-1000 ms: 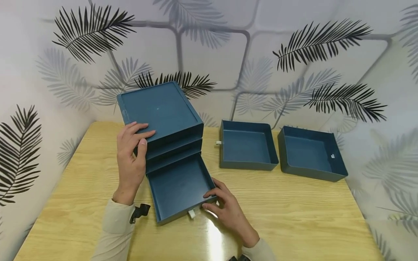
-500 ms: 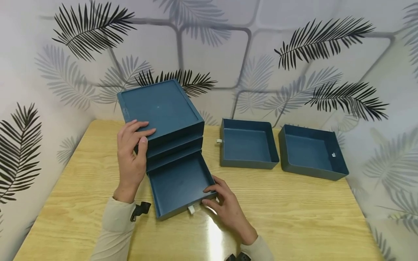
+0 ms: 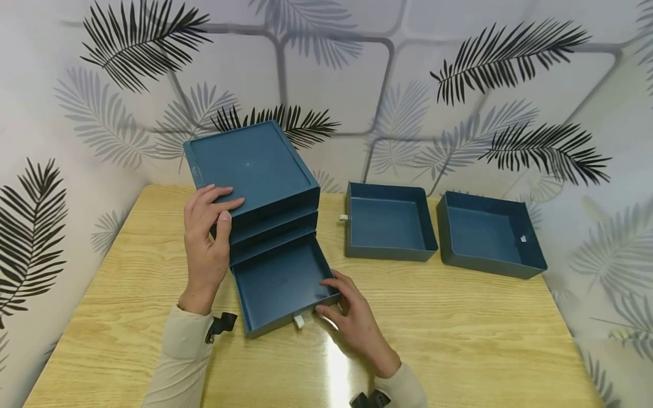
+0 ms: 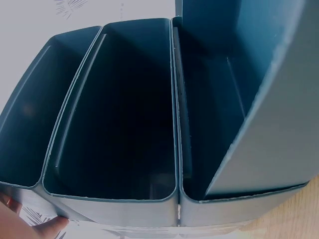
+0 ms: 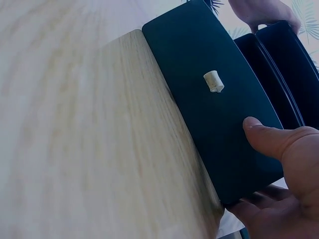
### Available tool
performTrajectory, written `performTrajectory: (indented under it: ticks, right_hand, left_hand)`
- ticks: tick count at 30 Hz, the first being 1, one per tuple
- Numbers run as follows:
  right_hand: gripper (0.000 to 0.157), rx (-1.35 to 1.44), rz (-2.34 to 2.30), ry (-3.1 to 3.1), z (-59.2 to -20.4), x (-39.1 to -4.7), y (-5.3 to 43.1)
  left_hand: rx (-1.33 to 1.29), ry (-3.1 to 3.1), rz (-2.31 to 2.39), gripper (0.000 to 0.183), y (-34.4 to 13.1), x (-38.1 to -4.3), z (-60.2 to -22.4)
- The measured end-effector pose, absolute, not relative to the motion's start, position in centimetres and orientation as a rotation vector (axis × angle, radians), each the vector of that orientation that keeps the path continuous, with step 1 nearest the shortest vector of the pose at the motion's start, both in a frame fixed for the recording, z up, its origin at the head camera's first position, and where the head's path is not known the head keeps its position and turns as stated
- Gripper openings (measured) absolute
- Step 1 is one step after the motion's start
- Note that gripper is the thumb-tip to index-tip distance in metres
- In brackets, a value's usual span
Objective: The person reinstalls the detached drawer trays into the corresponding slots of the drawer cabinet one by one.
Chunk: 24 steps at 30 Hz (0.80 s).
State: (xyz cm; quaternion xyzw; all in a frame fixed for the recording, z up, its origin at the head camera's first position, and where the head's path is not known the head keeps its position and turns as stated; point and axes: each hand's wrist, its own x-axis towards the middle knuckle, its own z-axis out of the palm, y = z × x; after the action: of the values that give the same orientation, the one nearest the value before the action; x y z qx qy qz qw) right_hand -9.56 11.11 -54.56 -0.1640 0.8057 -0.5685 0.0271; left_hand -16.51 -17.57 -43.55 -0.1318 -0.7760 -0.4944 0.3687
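A dark blue drawer cabinet (image 3: 250,164) stands on the table, with its two upper slots bare. From the lowest slot a shallow drawer (image 3: 280,283) juts out toward me, its small pale pull tab (image 3: 299,321) on the front. My left hand (image 3: 206,238) rests on the cabinet's front left top edge, fingers fairly straight on the top and thumb at the front. The right hand (image 3: 357,317) pinches the drawer's front right corner. In the right wrist view, its thumb (image 5: 264,134) presses the drawer front; the other fingers are partly hidden by the corner.
Two more blue drawers lie on the wooden table (image 3: 459,334) to the right. The nearer drawer (image 3: 390,224) has its pale tab facing left, close to the cabinet; the other drawer (image 3: 490,235) sits at the table's right side. A leaf-patterned backdrop (image 3: 336,85) rises behind the table.
The lowest drawer has slid slightly inward, toward the cabinet, and the right hand has moved with it. My left hand keeps its place on the cabinet. The head view has shifted a little.
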Motion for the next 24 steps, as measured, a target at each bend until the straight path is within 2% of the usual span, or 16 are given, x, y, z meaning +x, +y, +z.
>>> performTrajectory:
  ticks: [5, 9, 15, 24]
  right_hand:
    - [0.071, -0.465, -1.736, 2.506, -54.5, -9.9, 10.9]
    - [0.081, -0.462, -1.743, 2.5, -54.4, -10.1, 10.8]
    - [0.087, -0.428, -1.76, 2.511, -54.5, -10.4, 10.6]
    - [0.084, -0.38, -1.82, 2.428, -54.5, -10.8, 10.3]
  left_hand:
    - [-0.344, -1.989, -1.265, 0.03, -17.6, -16.5, -43.4]
    - [-0.345, -1.99, -1.26, 0.03, -17.6, -16.5, -43.4]
    - [-0.353, -1.984, -1.259, 0.03, -17.6, -16.7, -43.6]
    - [-0.342, -1.986, -1.256, 0.03, -17.6, -16.6, -43.6]
